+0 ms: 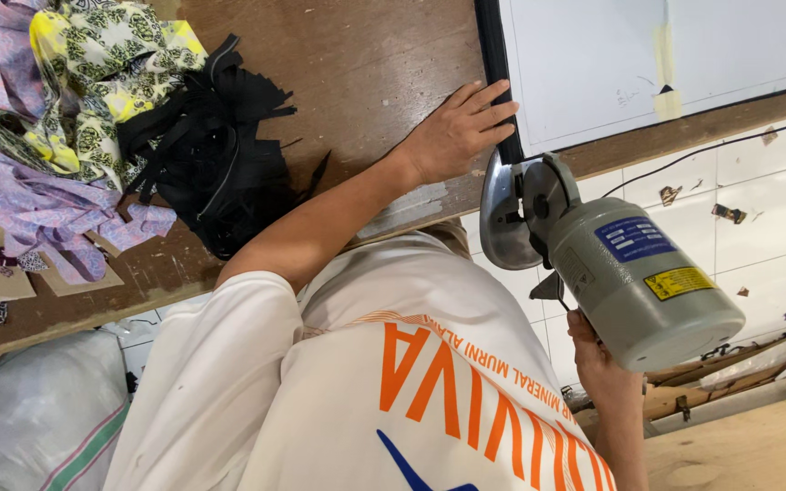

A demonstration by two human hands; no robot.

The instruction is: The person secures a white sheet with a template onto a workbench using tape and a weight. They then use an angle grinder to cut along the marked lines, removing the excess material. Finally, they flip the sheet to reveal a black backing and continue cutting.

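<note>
Grey metal is filling the right side of the view: a round-knife fabric cutting machine (616, 273) is hanging just off the edge of the wooden table (366, 55), its fat cylindrical motor housing pointing down and right, a blue label and a yellow label showing on its side. At its top end the shiny circular blade guard (500, 214) is sitting right against the table edge, just below the corner of the stack. The right hand (593, 355) is gripping the machine from underneath, fingers wrapping up behind the housing, mostly hidden by it. A thin dark cord is trailing away over the white tiled floor (757, 236).

The left hand (457, 132) is lying flat on the table, fingers spread and pressing against the black edge of a white-topped stack of material (648, 55); it is grasping nothing, just bearing down beside the blade guard.

Far to the left, well apart from both hands, a heap of black strips (206, 155) is lying beside yellow-patterned fabric (106, 55) and lilac printed cloth (29, 200). The person's white shirt with orange lettering is filling the foreground.
</note>
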